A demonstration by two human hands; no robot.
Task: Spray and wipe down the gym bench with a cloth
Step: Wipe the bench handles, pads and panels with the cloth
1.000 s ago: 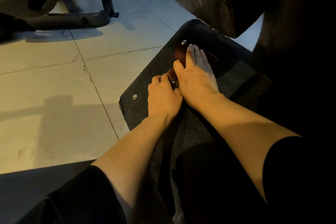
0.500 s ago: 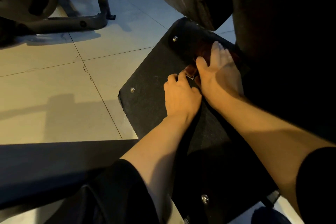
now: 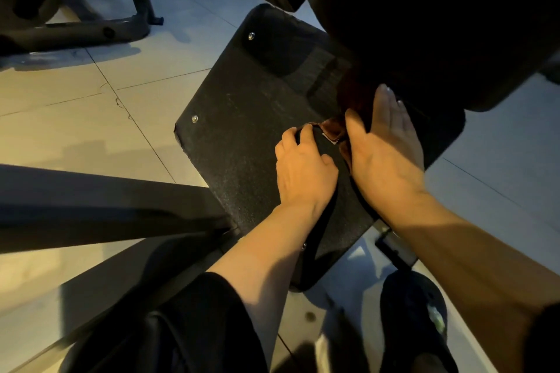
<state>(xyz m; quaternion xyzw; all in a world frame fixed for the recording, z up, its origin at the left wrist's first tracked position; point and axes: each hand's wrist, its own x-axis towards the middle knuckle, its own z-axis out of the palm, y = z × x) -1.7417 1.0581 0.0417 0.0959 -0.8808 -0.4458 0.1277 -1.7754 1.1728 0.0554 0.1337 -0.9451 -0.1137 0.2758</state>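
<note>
Both hands work the worktop [image 3: 242, 130]: right hand [image 3: 385, 148] presses the brown cloth [image 3: 353, 100] flat, fingers straight and together; left hand [image 3: 303, 166] curls, apparently gripping a dark strap [image 3: 325, 215] aside.

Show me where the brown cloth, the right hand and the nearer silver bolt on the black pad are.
brown cloth [image 3: 333, 127], head view, on the folded corner showing between the two hands.
right hand [image 3: 385, 142], head view, on the back of the hand.
nearer silver bolt [image 3: 195, 119], head view, on the bolt head.
</note>
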